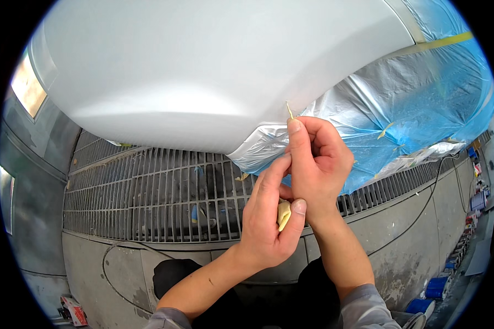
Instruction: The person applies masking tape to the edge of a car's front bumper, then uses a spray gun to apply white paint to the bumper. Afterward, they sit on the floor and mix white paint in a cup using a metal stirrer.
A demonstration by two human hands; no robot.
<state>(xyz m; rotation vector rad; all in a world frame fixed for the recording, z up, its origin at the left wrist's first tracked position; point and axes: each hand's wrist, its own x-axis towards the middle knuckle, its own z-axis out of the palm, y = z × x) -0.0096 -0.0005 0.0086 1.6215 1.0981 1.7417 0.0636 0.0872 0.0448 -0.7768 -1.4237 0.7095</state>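
A silver-grey painted car panel fills the top of the view, its lower edge curving into a wheel arch. My right hand is closed, thumb and finger pinching a thin, pale yellow, pointed strip. The strip's tip points up at the panel just above the arch edge; I cannot tell if it touches. Under it, my left hand curls round a folded pale yellow cloth-like piece, part of which its fingers hide. The left fingertips lie against the right hand.
Blue and silvery masking film covers the wheel area at right, edged with yellow tape. Below the panel runs a metal floor grating. A dark hose crosses the concrete. Blue cans and other containers line the right side.
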